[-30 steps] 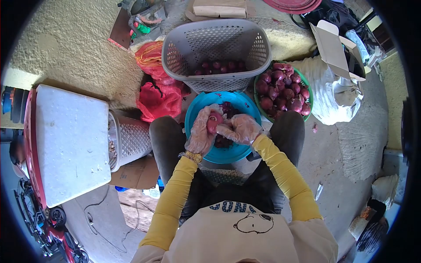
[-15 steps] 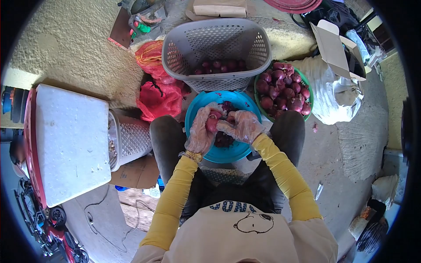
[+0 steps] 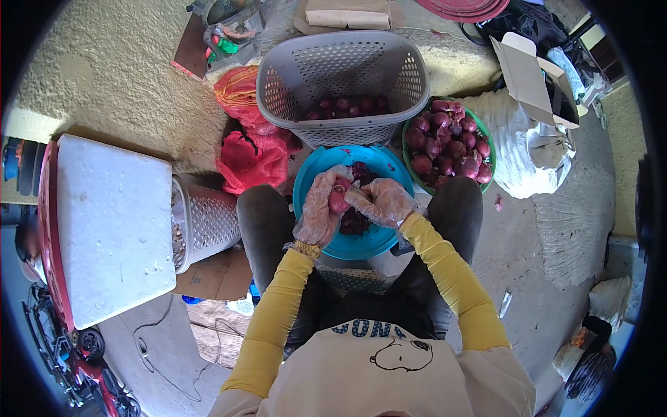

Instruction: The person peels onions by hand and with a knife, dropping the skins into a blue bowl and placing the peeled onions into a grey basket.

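Note:
My left hand [image 3: 319, 208], in a clear plastic glove, is closed round a red onion [image 3: 338, 198] over the blue basin [image 3: 353, 247]. A pale round spot shows at the onion's upper end. Also gloved, my right hand [image 3: 387, 202] has its fingers pinched together against the onion's right side. Whether anything small sits in that pinch is hidden. Dark red onion skins [image 3: 356, 224] lie in the basin beneath both hands. To the right, a green basin [image 3: 492, 163] is heaped with unpeeled red onions [image 3: 448, 144].
Behind the blue basin stands a grey perforated basket [image 3: 340, 59] with several onions [image 3: 347, 106] at its bottom. Red mesh sacks [image 3: 251, 163] lie to its left. A white foam lid [image 3: 114, 229] and a white basket [image 3: 208, 221] are at left. A white sack [image 3: 511, 142] stands at right.
The onion has turned slightly in my left hand, and its pale spot sits a little lower. My right fingers have shifted a small way along its side.

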`<move>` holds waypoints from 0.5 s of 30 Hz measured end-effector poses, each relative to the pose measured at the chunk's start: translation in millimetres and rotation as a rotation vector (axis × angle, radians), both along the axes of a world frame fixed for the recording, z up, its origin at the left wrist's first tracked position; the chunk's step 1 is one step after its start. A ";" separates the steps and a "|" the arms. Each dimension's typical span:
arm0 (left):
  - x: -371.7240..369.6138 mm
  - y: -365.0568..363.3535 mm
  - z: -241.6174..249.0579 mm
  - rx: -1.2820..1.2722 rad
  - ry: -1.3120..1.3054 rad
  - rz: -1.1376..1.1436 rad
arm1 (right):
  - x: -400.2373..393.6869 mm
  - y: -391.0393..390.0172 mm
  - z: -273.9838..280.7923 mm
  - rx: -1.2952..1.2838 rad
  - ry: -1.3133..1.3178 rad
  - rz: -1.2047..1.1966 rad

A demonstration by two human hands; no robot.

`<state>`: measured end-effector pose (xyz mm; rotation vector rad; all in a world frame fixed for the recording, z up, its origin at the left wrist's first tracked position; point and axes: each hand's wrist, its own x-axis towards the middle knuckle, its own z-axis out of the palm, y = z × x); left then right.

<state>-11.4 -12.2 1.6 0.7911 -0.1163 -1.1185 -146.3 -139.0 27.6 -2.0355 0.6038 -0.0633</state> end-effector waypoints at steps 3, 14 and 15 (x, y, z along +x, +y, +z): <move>0.6 1.4 -2.5 0.002 0.002 -0.001 | -0.4 -1.6 -3.1 -0.037 0.010 0.045; 7.3 5.3 -14.2 -0.007 0.054 -0.022 | 0.5 -3.5 -10.4 -0.403 0.173 0.310; 8.1 4.8 -14.4 -0.007 0.053 -0.020 | 0.1 -2.0 -11.0 -0.416 0.121 0.322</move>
